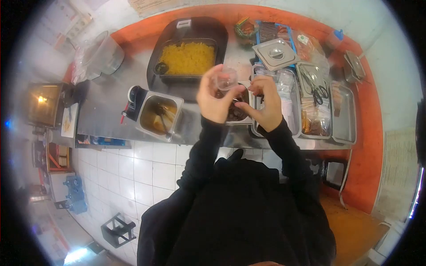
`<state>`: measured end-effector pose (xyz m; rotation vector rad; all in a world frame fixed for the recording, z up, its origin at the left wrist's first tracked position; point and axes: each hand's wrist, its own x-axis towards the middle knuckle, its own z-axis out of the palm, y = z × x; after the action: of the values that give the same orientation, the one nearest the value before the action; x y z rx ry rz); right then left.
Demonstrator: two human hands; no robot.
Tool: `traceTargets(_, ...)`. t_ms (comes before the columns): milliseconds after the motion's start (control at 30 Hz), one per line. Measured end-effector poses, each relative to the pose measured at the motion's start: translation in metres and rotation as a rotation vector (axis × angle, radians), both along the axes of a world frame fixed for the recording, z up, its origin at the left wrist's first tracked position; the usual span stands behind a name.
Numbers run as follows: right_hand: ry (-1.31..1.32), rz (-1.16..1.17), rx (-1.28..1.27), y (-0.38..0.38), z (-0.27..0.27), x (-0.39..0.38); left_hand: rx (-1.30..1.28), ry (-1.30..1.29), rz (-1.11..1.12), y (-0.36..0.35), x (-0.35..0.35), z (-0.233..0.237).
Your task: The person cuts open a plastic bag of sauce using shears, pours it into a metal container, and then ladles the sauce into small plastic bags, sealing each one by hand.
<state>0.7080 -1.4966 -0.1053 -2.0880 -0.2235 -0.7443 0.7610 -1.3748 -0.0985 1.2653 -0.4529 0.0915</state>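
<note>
My left hand (212, 96) is closed around a small clear plastic cup (226, 80), with thumb and fingers on its sides. Close beside it, my right hand (267, 101) has its fingers curled and its thumb reaching toward the cup. Whatever sits in those fingers is too small and blurred to make out. Both hands are above a steel container (249, 118) with dark contents, partly hidden by them. To its right stands a steel tray (293, 123) of packets.
A black pan of yellow food (187, 57) stands at the back. A steel container with brownish liquid (156, 116) and a utensil is to the left. At right are a steel lid (276, 54), scissors (318, 94), a tray of bags (316, 124) and another steel tray (344, 128).
</note>
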Motion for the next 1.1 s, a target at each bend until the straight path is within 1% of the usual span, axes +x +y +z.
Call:
traceTargets(67,-0.174,-0.091,0.148,0.004,0.007,-0.006,-0.009,0.088,-0.071,-0.011,-0.014,0.002)
traceTargets(133,-0.159,-0.150,0.175,0.002,0.015,-0.018,-0.052,0.087,-0.095,-0.015,-0.020,0.002)
traceTargets(200,-0.025,-0.075,0.486,-0.007,0.017,-0.031,-0.075,0.026,-0.211,-0.014,-0.027,0.007)
traceTargets(267,-0.063,-0.078,0.494,-0.015,0.023,-0.040,-0.079,0.011,-0.232,-0.017,-0.036,0.009)
traceTargets(333,-0.109,-0.029,0.272,-0.022,0.027,-0.048,-0.082,-0.001,-0.256,-0.021,-0.044,0.012)
traceTargets(367,-0.137,-0.094,0.192,-0.018,0.030,-0.052,-0.097,0.049,-0.258,-0.024,-0.048,0.013)
traceTargets(400,-0.140,-0.103,0.189,-0.014,0.031,-0.056,-0.114,0.097,-0.262,-0.027,-0.051,0.015)
traceTargets(433,-0.178,-0.151,0.191,-0.010,0.031,-0.060,-0.118,0.096,-0.271,-0.030,-0.054,0.017)
traceTargets(467,-0.214,-0.197,0.193,-0.008,0.030,-0.063,-0.119,0.148,-0.289,-0.032,-0.058,0.019)
traceTargets(500,-0.249,-0.246,0.266,-0.006,0.022,-0.064,-0.117,0.202,-0.305,-0.033,-0.063,0.020)
traceTargets(533,-0.248,-0.249,0.265,-0.008,0.021,-0.067,-0.117,0.203,-0.308,-0.037,-0.068,0.020)
traceTargets(600,-0.224,-0.302,0.310,-0.014,0.018,-0.075,-0.250,0.227,-0.395,-0.045,-0.082,0.020)
traceTargets(633,-0.185,-0.279,0.361,-0.018,0.019,-0.081,-0.222,0.165,-0.347,-0.047,-0.087,0.021)
traceTargets(667,-0.186,-0.279,0.359,-0.022,0.023,-0.087,-0.224,0.164,-0.348,-0.047,-0.089,0.021)
traceTargets(733,-0.062,-0.149,0.675,-0.029,0.035,-0.100,-0.102,0.131,-0.289,-0.042,-0.091,0.022)
traceTargets(767,-0.046,-0.110,0.591,-0.037,0.036,-0.105,0.117,-0.028,-0.142,-0.039,-0.091,0.021)
traceTargets(800,-0.046,-0.109,0.591,-0.041,0.037,-0.110,0.117,-0.028,-0.141,-0.037,-0.093,0.022)
traceTargets(867,0.025,-0.030,0.666,-0.046,0.039,-0.119,0.429,-0.354,0.085,-0.038,-0.097,0.026)
traceTargets(900,0.022,-0.034,0.663,-0.048,0.039,-0.123,0.425,-0.356,0.081,-0.040,-0.100,0.027)
traceTargets(967,0.020,0.030,0.726,-0.051,0.038,-0.131,0.350,-0.424,0.155,-0.045,-0.107,0.028)
traceTargets(1000,0.017,0.025,0.724,-0.052,0.036,-0.134,0.347,-0.426,0.150,-0.047,-0.110,0.028)
traceTargets(1067,-0.026,0.043,0.784,-0.055,0.031,-0.142,0.335,-0.533,0.178,-0.052,-0.116,0.026)
traceTargets(1100,-0.028,0.038,0.780,-0.057,0.030,-0.145,0.330,-0.533,0.174,-0.055,-0.119,0.026)
